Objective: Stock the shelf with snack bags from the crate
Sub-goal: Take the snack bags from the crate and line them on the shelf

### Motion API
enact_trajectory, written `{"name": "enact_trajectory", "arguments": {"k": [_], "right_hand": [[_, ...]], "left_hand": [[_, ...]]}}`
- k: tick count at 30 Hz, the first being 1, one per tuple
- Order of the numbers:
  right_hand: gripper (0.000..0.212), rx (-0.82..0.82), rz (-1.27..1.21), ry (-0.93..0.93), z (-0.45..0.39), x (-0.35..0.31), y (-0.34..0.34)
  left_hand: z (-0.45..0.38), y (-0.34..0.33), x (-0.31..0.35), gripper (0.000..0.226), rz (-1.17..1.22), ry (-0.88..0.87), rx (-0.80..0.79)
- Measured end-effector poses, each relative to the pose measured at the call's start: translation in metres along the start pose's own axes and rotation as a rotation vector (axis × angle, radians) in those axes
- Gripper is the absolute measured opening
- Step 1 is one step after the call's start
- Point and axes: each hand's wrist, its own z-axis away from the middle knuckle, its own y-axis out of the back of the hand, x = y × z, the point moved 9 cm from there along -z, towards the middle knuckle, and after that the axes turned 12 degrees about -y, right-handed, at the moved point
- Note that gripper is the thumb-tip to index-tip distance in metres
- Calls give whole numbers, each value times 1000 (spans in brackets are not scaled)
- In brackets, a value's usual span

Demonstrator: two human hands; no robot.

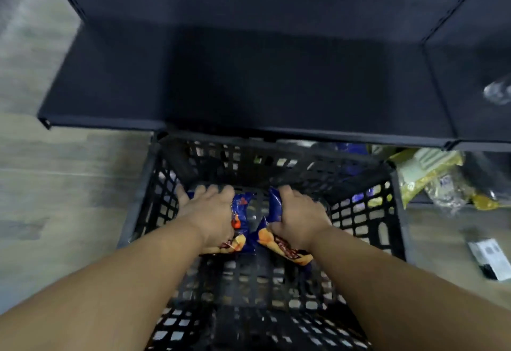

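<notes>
Pickup step: inside the crate (398, 212), my left hand (210, 212) and right hand (298, 218) each grip a snack bag (243, 204). Next, I judge, lift both to the shelf (249, 74) above the crate.

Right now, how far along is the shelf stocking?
Nearly done with the crate: only two blue bags show inside. In hand: the left hand grips one bag, the right hand grips the other. Left: both still need to go on the dark shelf, which shows no bags on this tier.
</notes>
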Motion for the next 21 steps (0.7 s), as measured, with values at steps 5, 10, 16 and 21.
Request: {"name": "enact_trajectory", "arguments": {"k": [5, 10, 16, 21], "right_hand": [[70, 129, 7, 40, 33, -12, 87], [76, 295, 1, 97, 71, -28, 180], [76, 482, 0, 174, 122, -47, 281], [78, 641, 52, 236, 164, -65, 355]], "left_hand": [[37, 86, 18, 66, -43, -15, 123], [80, 179, 37, 68, -119, -44, 293], [137, 273, 56, 64, -206, -56, 465], [181, 338, 72, 67, -265, -54, 568]]}}
